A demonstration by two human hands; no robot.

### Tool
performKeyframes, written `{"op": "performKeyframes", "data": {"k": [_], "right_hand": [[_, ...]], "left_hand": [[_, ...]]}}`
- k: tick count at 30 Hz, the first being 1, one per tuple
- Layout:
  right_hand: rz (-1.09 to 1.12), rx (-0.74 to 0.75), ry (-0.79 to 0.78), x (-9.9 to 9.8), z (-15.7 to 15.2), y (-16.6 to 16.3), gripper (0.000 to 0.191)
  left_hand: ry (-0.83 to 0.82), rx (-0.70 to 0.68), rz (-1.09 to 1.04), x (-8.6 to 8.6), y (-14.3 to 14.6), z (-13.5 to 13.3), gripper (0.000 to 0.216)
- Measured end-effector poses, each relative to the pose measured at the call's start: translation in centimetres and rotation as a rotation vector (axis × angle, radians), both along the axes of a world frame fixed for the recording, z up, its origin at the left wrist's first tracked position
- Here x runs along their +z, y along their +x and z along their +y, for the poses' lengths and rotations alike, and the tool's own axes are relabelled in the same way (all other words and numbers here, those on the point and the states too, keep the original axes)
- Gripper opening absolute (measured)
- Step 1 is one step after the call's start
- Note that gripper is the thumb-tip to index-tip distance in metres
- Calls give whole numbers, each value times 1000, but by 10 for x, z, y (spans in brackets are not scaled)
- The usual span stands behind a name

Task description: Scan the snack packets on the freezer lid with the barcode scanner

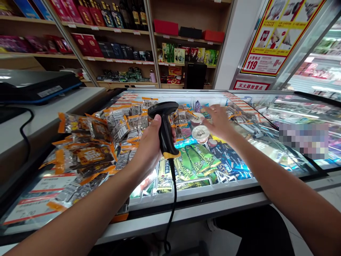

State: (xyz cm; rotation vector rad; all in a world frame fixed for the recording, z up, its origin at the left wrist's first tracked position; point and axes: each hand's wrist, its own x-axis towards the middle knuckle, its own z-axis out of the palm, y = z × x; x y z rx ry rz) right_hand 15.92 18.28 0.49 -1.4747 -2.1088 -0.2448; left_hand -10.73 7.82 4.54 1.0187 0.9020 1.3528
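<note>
My left hand (151,142) is wrapped round the grip of a black and yellow barcode scanner (167,137), held upright above a glass-topped freezer. Its cable hangs down past the freezer's front edge. Fingers apart, my right hand (220,122) reaches over the goods and holds nothing. Near it are a round white-lidded tub (200,133) and a small purple packet (197,106). Green ice-pop packets (198,158) and blue packets (231,160) lie below in the freezer. Orange-edged snack packets (92,153) are heaped on the glass to the left.
The freezer's white front rim (213,204) runs across below my arms. On the left counter stands a flat black device (39,85) with a cable. Shelves (112,30) of bottles and boxes line the back, and a wall poster (279,35) hangs at right.
</note>
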Motion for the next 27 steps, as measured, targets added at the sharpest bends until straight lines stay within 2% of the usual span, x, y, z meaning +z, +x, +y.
{"op": "performKeyframes", "data": {"k": [3, 6, 13, 17, 19, 22, 27], "right_hand": [[-64, 254, -147, -13, -4, -33, 68], [-86, 349, -216, -19, -4, -39, 73], [-19, 234, -204, -8, 1, -18, 44], [48, 125, -129, -14, 11, 0, 35], [76, 80, -126, -18, 16, 7, 39], [74, 76, -203, -22, 16, 11, 53], [149, -9, -200, -20, 4, -4, 49]], "left_hand": [[26, -27, 28, -4, 1, -1, 51], [40, -31, 53, -4, 2, -2, 53], [49, -49, 105, -4, 2, -2, 54], [68, -87, 138, -8, 2, -2, 53], [79, -113, 165, -10, 2, -3, 55], [90, -154, 200, -11, 4, -5, 56], [96, -205, 218, -11, 6, -8, 54]]}}
